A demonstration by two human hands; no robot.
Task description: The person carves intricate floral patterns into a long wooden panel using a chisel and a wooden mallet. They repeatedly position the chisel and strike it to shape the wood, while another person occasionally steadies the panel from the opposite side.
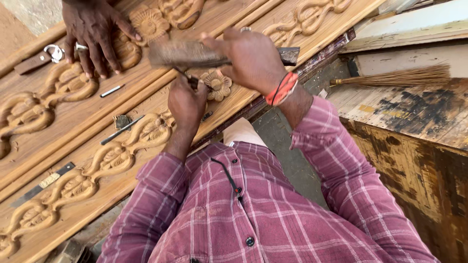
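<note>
My left hand point(187, 102) grips a thin metal chisel point(183, 74), its tip set against a carved wooden flower point(218, 85) on a long carved wooden panel point(83, 170). Raised just above it, my right hand point(251, 58) holds a blurred wooden mallet block point(187, 53); red threads circle that wrist. Another person's hand point(95, 31), wearing a ring, rests fingers spread on a second carved panel point(44, 104) at the top left.
Loose chisels point(122, 130) point(112, 90) and a flat metal blade point(41, 185) lie on the panels. A dark strap with a metal ring point(41, 57) sits at top left. At right stands a worn wooden bench point(414, 122) with a straw broom point(395, 78).
</note>
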